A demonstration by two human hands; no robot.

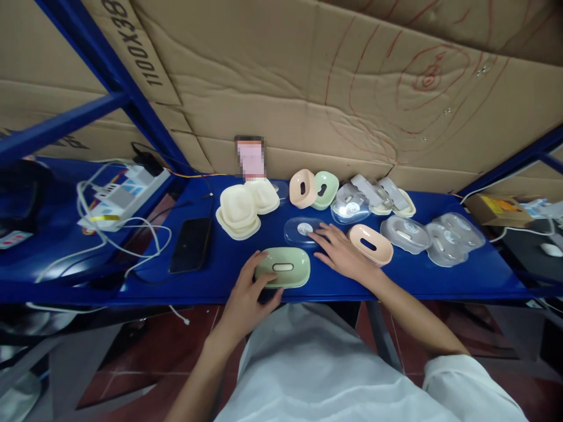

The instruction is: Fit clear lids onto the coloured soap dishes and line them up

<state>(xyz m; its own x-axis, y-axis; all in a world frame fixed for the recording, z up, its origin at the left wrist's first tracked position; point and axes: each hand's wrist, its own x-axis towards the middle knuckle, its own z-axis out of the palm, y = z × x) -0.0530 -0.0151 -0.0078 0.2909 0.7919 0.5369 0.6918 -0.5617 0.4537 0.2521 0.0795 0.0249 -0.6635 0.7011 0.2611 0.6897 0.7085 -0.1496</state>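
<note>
here the left hand [246,293] grips the green soap dish [282,268], while the right hand [341,253] rests open-fingered on a clear lid [303,230].

You work at a glossy blue metal shelf [229,275]. Under your left hand [248,293] lies a pale green oval plastic case [284,268]; just past your right hand [338,252] lie a clear oval plastic lid [299,230] and a peach oval plastic case [370,244]. Left of your left hand lie a black smartphone [190,244], a stack of cream plastic trays [240,211] and a white power strip [127,193]. Right of your right hand lie 3 clear plastic shells [433,236].
</note>
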